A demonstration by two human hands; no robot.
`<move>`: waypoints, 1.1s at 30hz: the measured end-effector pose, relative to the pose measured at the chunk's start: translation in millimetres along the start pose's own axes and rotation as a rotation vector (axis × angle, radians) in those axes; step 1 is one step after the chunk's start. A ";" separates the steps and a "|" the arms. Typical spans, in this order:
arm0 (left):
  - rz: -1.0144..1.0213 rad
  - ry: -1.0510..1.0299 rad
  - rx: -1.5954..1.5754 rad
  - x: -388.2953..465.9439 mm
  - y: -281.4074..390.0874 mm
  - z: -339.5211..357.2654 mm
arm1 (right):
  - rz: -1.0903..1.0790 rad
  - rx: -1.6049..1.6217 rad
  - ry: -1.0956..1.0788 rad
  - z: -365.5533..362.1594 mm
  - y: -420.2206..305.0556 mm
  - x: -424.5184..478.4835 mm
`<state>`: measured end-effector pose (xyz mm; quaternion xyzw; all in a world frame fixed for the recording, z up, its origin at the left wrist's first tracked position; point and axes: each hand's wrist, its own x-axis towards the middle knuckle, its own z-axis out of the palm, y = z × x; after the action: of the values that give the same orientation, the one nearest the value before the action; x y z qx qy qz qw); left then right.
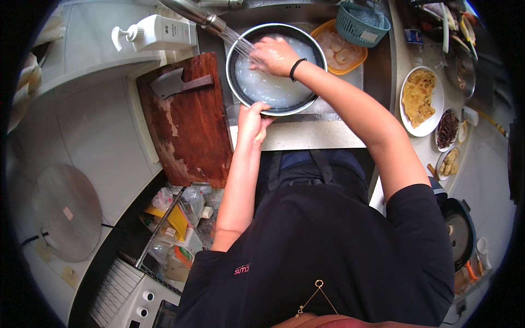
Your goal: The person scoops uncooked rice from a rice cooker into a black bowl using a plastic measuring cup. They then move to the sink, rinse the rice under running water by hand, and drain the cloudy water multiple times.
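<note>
A round pot (231,84) with a pale rim and dark inner wall is held over the sink (357,78). Cloudy whitish water (266,88) fills much of it; what lies beneath the surface is hidden. My left hand (253,123) grips the near rim, thumb on top and fingers underneath. Inside the pot, my right hand (277,56) is at the water with its fingers bent and blurred, so whether they hold anything does not show. From the metal faucet (205,18), a stream of water (240,43) falls beside those fingers.
Left of the sink, a cleaver (176,83) lies on a wooden cutting board (188,131), below a white pump bottle (164,35). A yellow basket (348,67) with pale rounds and a teal basket (361,24) stand behind the pot. Plated flatbread (418,98) is at right.
</note>
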<state>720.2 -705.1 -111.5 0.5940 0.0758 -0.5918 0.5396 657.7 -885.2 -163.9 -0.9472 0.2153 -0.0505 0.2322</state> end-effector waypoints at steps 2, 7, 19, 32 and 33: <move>0.003 -0.021 -0.027 2.0 3.7 1.4 | 0.023 -0.061 -0.028 1.1 15.7 -10.8; 0.009 -0.027 -0.018 14.4 12.0 -3.2 | 0.253 -0.055 -0.490 0.0 10.8 -25.1; 0.040 -0.038 0.019 20.4 14.1 7.3 | 0.367 0.737 -0.281 38.8 -26.0 -6.3; -0.016 -0.073 -0.039 19.9 4.4 0.3 | 0.221 0.001 0.169 2.7 18.7 -26.2; -0.007 -0.071 -0.031 19.3 4.7 5.3 | 0.272 0.024 0.135 5.8 25.1 -30.5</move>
<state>725.8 -721.4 -122.5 0.5639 0.0675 -0.6133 0.5490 621.6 -889.7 -180.5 -0.9009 0.3560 -0.0846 0.2332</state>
